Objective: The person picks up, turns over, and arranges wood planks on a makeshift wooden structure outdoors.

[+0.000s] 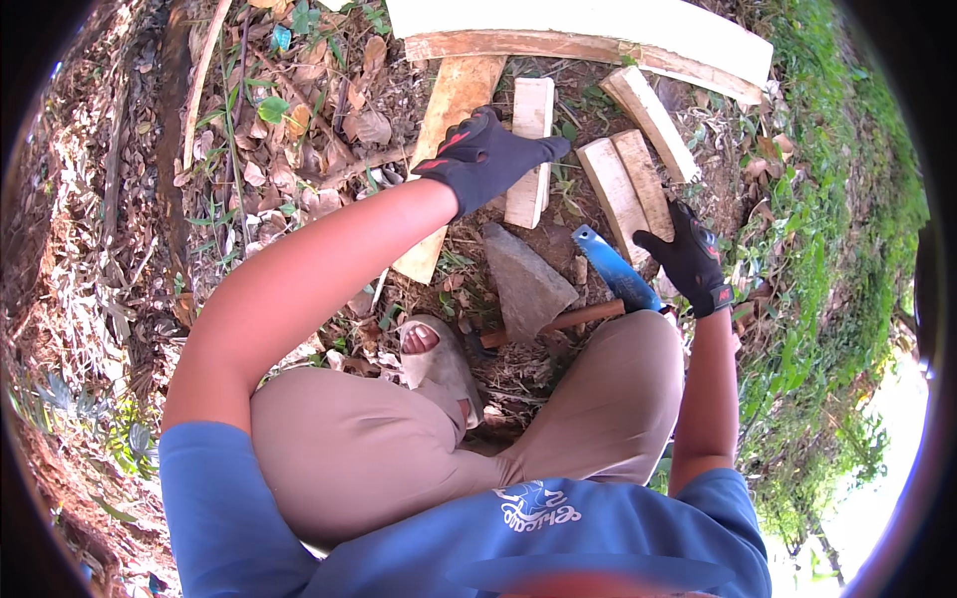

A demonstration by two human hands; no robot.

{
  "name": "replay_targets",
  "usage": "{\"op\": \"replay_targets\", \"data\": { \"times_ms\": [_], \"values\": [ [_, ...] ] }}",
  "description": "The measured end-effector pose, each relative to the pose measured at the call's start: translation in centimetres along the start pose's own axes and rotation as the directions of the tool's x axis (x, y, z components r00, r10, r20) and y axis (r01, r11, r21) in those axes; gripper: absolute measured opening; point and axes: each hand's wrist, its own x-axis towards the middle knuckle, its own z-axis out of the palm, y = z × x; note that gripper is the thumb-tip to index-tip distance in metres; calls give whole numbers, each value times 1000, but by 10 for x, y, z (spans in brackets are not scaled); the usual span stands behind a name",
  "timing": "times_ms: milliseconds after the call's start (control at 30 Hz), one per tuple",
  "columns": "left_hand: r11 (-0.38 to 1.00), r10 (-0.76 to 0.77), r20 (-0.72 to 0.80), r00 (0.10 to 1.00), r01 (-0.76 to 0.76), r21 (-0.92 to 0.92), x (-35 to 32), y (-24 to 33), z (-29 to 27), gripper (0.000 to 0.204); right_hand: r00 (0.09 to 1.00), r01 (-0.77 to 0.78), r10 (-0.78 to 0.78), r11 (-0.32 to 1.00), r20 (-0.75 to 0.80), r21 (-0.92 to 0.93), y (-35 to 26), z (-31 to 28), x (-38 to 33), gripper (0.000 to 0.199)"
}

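Observation:
My left hand (486,159), in a black glove with red marks, reaches across a short pale wood block (529,189). One digit stretches out to the right over the block; whether it touches the wood I cannot tell. Under that wrist runs a longer flat board (461,85). On the right, my gloved right hand (690,261) is open, its thumb pointing left, beside the lower ends of two narrow wood pieces (610,184) (643,174). Just left of it lies a blue saw blade (610,261). A grey wedge-shaped stone (523,279) sits between the hands.
A wooden handle (583,317) shows beside my knee, partly behind the stone. Another wood block (653,120) lies farther right. Across the far side stretches a large pale plank (588,25). Dry leaves (299,169) cover the left ground; green grass (827,199) grows on the right.

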Motion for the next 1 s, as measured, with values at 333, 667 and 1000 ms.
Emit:
{"op": "replay_targets", "data": {
  "times_ms": [333,667,1000],
  "values": [
    [993,119,68,991,-119,-8,7,6,-11,81,967,-93,125,984,-223,149,-16,33,-23,98],
    [980,159,0,987,-158,123,19,4,-7,80,947,-132,181,972,-264,193,-12,39,-22,97],
    [982,117,-48,992,-108,155,14,11,-4,78,958,-145,211,941,-196,306,-2,41,-19,102]
  ]
}}
